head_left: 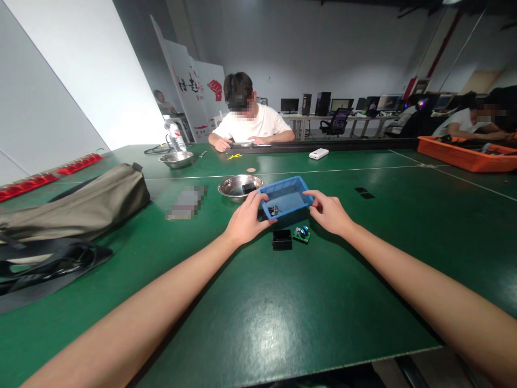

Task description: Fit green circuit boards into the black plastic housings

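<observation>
A blue plastic tray (288,197) is tilted above the green table, with small dark parts (274,210) gathered in its left corner. My left hand (247,218) grips the tray's left end, thumb low and fingers on the rim. At the right end, my right hand (329,211) holds the rim between thumb and fingers. Just below the tray, a black open box (281,240) lies on the table beside a green circuit board (302,233) with blue components. A steel bowl (232,188) holding a black piece (249,187) stands behind my left hand.
A bag (100,202) and black straps lie at left. Farther back are a second steel bowl (176,159), a bottle (175,134), a white device (319,154) and an orange crate (464,156). Two black plates (364,193) lie right. A person (254,124) sits opposite.
</observation>
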Demonstrator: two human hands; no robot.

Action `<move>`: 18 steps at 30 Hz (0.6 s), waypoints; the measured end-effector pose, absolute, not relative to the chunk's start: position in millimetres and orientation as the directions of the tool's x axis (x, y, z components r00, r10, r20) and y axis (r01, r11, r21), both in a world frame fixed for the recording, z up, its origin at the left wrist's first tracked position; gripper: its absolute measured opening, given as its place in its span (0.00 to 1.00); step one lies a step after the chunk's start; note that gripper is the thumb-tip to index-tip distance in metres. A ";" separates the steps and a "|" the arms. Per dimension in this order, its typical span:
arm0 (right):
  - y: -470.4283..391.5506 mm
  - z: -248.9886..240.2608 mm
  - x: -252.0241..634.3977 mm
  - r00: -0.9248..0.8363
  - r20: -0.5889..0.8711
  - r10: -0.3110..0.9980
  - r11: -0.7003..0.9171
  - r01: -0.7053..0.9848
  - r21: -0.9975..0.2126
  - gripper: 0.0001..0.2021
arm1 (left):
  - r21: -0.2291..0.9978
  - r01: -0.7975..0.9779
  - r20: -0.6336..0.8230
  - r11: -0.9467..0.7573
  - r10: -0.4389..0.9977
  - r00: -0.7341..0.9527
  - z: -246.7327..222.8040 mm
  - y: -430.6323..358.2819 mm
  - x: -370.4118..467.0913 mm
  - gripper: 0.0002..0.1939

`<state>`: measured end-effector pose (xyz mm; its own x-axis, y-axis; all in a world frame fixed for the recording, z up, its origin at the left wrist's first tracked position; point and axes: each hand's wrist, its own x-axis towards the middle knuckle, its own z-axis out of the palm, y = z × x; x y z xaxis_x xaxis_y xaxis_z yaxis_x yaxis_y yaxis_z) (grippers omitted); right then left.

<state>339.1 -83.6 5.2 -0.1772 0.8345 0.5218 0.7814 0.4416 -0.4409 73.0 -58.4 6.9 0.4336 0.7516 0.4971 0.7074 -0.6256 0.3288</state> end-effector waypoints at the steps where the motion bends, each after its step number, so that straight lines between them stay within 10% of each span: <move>1: -80.9 4.5 343.0 -0.180 0.502 0.846 0.421 0.804 -0.420 0.22 | 0.334 0.705 0.497 -0.626 0.752 0.432 7.0 -58.3 73.0 0.28; 9: -66.0 -2.3 348.0 -0.322 0.491 0.809 0.514 0.792 -0.329 0.07 | 0.396 0.659 0.492 -0.640 0.753 0.436 6.0 -57.8 74.2 0.32; 18: -46.1 -13.1 375.8 -0.045 0.490 0.871 0.291 0.850 -0.439 0.05 | 0.418 0.637 0.498 -0.648 0.750 0.435 1.7 -57.3 72.6 0.22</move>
<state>375.8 -46.1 -13.1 -0.0449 0.8706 0.4900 0.8502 0.2908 -0.4388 72.6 -57.3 1.7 0.4354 0.7498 0.4982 0.6368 -0.6477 0.4182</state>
